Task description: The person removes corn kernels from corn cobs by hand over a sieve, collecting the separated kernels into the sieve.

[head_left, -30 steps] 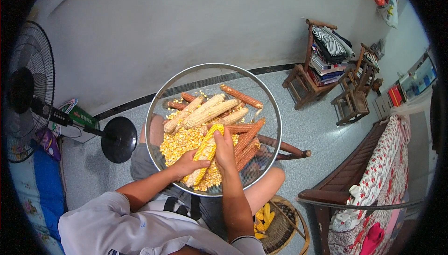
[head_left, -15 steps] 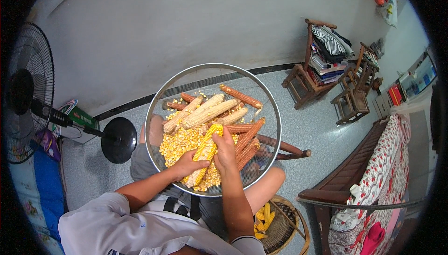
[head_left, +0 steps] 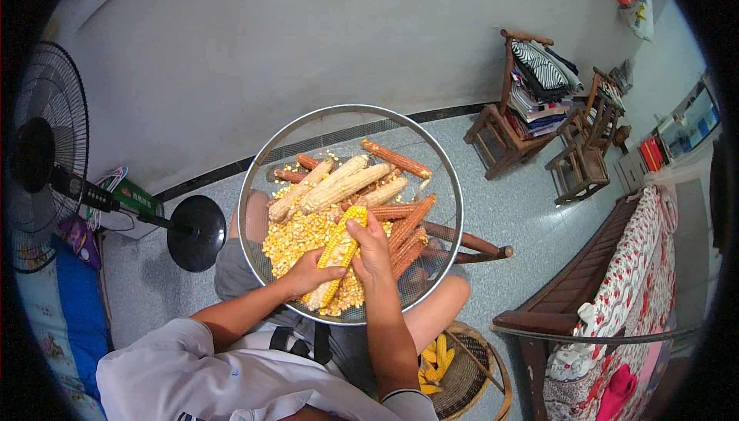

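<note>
Here's the steel rim of the sieve [head_left: 351, 105], a full ring around my work, with bare mesh showing just inside its far edge and again down the right. Nearer the middle, room is tight. And there's the ear [head_left: 339, 252], over the near half of the sieve: my left hand [head_left: 310, 272] has its fingers closed on the lower stretch, thumb across it, while my right hand [head_left: 372, 247] grips higher up, fingers bent round from the right. It slants, one end pointing away and slightly right, the other back toward me and left, a pale strip along its length between yellow rows.

Kernels [head_left: 291, 242] heap up to the left. Pale cobs [head_left: 339, 190] block the way beyond the far tip; red cobs [head_left: 416, 221] crowd in on the right. Outside, a basket [head_left: 459, 395] sits beside my right thigh, and the fan [head_left: 196, 232] stands off left.
</note>
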Tool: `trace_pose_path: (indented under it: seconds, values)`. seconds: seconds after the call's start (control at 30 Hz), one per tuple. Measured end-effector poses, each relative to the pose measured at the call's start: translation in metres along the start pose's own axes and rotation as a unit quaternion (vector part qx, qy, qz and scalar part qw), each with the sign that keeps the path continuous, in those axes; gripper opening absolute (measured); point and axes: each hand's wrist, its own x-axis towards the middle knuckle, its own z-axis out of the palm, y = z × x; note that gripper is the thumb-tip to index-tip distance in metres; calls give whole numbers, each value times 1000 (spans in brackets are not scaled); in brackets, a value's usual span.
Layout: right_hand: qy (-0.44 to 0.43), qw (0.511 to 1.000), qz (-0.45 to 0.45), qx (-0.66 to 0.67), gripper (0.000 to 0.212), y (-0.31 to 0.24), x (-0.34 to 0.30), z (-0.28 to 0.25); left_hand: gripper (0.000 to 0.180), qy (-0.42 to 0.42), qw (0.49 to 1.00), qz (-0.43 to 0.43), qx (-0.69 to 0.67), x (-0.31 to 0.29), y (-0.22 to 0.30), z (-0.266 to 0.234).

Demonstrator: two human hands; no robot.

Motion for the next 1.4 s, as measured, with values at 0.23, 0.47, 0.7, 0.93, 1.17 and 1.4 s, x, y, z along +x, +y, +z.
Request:
trace_pose_path:
  seconds: [0.23, 0.47, 0.7, 0.93, 1.17, 1.4]
  values:
    - [43, 996, 31, 65, 35, -2, 6, -6, 51, -7, 999, -7, 47, 3, -2, 1]
    - [6, 999, 23, 38, 42, -12, 2, -1, 51, -1, 999, -36, 11, 0, 3, 2]
    - [-30, 1000, 4, -1, 47, -9, 1, -3, 41, 5, 999, -41, -27, -1, 6, 3]
    - [86, 994, -2, -74, 41, -4, 9, -2, 46, 19, 998, 16, 58, 2, -1, 9]
    - [22, 981, -58, -182, 36, 2, 11, -24, 49, -5, 998, -57, -1, -1, 14, 6]
    - [65, 994, -41, -75, 30, 0, 8, -9, 47, 0, 999, -41, -4, 1, 7, 6]
